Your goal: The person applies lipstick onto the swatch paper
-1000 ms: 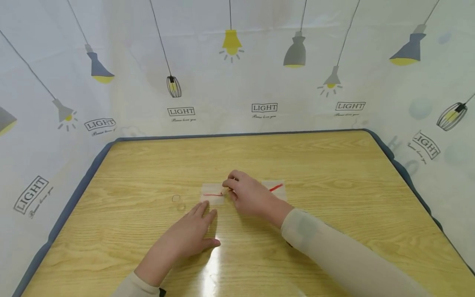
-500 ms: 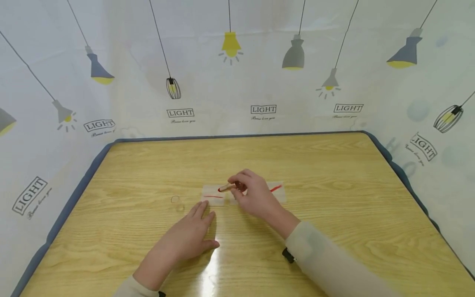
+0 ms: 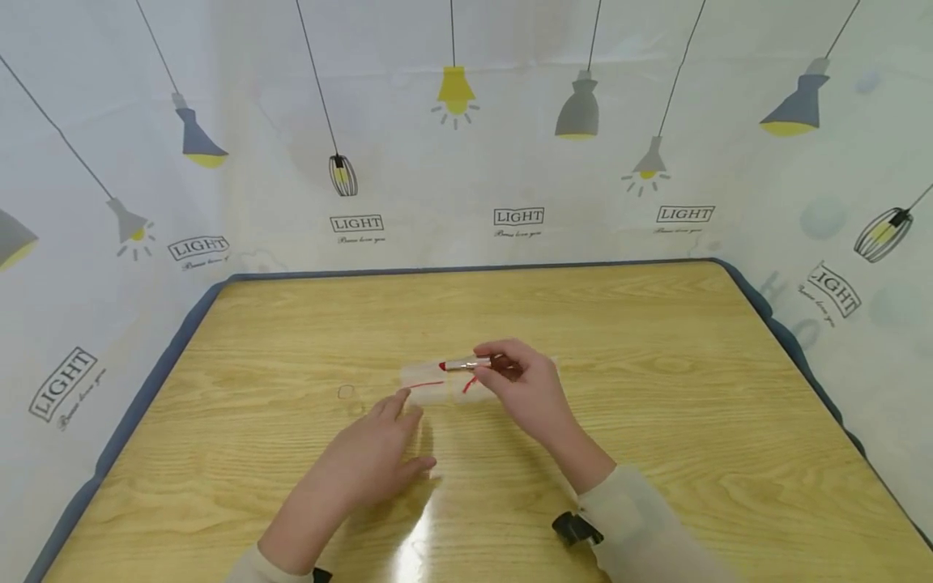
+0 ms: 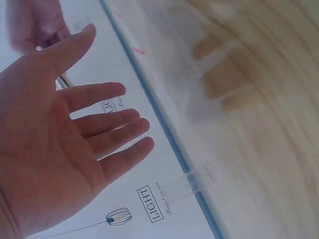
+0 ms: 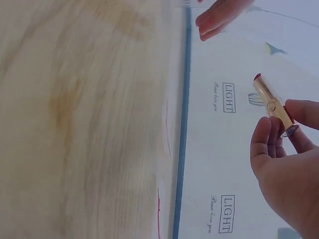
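Observation:
My right hand pinches a gold-cased lipstick between thumb and fingers. Its red tip points left, over a pale paper strip that carries a thin red line. My left hand lies palm down with spread, nearly straight fingers, its fingertips at the strip's near left edge. Just right of that strip is a second pale piece with a short slanted red stroke, partly covered by my right hand. The left wrist view shows the left palm holding nothing.
A wooden table with a dark blue edge fills the area under both hands. Behind it hangs a white cloth printed with lamps. Small faint round outlines show on the tabletop left of the paper.
My right hand has lifted the lipstick off the left strip's red line and moved right, showing more of the case. The left hand stays at the strip's edge.

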The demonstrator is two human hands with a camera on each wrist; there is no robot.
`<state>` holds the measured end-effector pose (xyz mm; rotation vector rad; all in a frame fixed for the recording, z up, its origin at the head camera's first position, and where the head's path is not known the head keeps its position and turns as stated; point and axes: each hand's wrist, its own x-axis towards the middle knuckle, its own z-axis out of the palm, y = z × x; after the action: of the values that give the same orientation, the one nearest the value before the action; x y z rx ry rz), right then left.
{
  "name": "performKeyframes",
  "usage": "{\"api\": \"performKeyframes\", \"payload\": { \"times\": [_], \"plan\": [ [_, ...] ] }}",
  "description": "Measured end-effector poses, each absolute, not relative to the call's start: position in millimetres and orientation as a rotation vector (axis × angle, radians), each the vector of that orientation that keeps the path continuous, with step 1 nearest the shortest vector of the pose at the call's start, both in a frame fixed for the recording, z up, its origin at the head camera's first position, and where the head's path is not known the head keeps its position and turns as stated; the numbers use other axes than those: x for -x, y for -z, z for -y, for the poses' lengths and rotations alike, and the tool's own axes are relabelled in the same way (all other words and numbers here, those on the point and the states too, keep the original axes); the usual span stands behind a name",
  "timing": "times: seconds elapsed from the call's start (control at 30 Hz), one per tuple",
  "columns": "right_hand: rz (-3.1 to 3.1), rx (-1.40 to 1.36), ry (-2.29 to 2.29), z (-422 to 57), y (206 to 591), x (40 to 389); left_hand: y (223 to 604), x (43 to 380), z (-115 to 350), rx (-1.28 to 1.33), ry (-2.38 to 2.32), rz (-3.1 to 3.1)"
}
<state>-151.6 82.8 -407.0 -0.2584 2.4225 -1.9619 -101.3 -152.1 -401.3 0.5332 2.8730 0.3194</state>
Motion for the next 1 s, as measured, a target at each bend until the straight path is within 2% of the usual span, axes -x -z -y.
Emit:
{"api": "performKeyframes", "payload": {
  "times": [0.1,0.2,0.33,0.43,0.73,1.0],
  "plan": [
    [-2.226,0.161,2.131,-88,405,147,392,103,145,-0.444,-0.569,-2.891],
    [-1.994,0.12,2.302,-92,404,141,385,108,134,-0.302,-1.034,-2.831],
    [-1.608,0.093,2.498,-95,404,130,381,113,116,-0.158,-1.681,-2.565],
    [-1.387,0.069,2.578,-96,405,121,381,114,99,-0.107,-1.989,-2.361],
    [-1.133,0.015,2.664,-100,407,108,381,112,53,-0.046,-2.312,-2.19],
    [-1.112,-0.039,2.669,-103,405,105,382,113,37,-0.024,-2.398,-2.218]
  ]
}}
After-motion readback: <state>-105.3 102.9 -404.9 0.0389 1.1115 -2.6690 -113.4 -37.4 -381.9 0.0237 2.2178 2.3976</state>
